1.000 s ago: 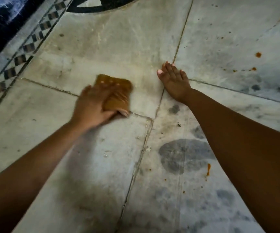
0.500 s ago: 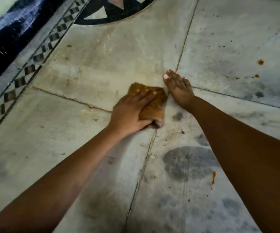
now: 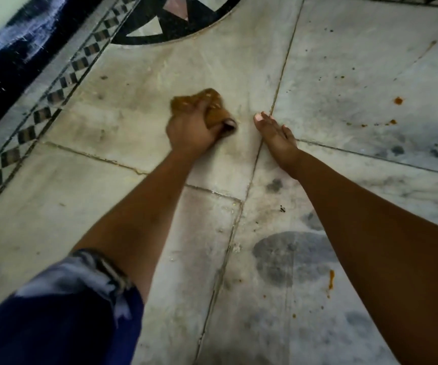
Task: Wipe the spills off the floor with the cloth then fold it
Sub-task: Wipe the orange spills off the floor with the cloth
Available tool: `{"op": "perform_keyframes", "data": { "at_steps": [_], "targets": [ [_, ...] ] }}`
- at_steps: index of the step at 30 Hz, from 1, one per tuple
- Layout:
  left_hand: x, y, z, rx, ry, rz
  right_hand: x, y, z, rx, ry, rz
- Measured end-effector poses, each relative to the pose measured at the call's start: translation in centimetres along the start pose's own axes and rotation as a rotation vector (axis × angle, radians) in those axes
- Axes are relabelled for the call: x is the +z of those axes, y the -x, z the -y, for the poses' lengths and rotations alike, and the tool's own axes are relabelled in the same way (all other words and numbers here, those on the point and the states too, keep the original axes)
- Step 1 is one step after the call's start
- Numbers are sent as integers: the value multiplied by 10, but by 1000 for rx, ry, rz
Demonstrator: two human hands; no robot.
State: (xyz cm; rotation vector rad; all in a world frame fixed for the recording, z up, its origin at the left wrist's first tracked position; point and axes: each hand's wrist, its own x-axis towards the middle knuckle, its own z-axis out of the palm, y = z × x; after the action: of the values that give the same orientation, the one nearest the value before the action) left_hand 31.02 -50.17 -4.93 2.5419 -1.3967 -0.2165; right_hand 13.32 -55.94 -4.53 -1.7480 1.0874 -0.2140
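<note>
My left hand [image 3: 191, 129] presses a bunched brown cloth [image 3: 212, 105] onto the pale marble floor [image 3: 138, 106], fingers curled over it. My right hand [image 3: 275, 137] lies flat on the floor just right of the cloth, fingers together, holding nothing. Orange spill spots [image 3: 398, 100] dot the tile at the upper right, with smaller specks [image 3: 391, 122] below them. Another orange streak [image 3: 331, 279] lies near my right forearm at the lower right.
A black-and-white checkered border strip [image 3: 54, 98] runs along the left, beside a dark wall base [image 3: 7, 67]. A black inlay circle [image 3: 175, 19] sits at the top. Dark grey stains [image 3: 291, 256] mark the tile at bottom centre. My blue sleeve [image 3: 62, 312] fills the lower left.
My left hand swept the cloth right towards my right hand, then back left and a little farther away, bunching it up. My right hand stayed planted on the floor.
</note>
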Motion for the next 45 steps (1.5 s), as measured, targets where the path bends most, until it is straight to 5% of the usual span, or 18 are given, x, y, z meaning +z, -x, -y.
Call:
{"op": "perform_keyframes", "data": {
  "at_steps": [3,10,16,20,25,37,45],
  "targets": [
    [0,41,-20,94,-82,29,-5,9,11,15,-140,6],
    [-20,124,-19,287,-22,98,-11,70,-2,-32,-30,6],
    [-65,167,-40,-82,904,376,-35,169,-4,-14,-95,-69],
    [-89,193,-92,-371,1186,590,-57,222,1,-49,-14,-149],
    [-117,212,-157,-385,1393,820,-93,269,14,-114,29,-214],
    [-226,207,-238,-36,1185,842,-172,322,92,-151,2,-379],
    [-246,238,-282,38,782,573,-211,365,75,-41,-669,-554]
  ]
}}
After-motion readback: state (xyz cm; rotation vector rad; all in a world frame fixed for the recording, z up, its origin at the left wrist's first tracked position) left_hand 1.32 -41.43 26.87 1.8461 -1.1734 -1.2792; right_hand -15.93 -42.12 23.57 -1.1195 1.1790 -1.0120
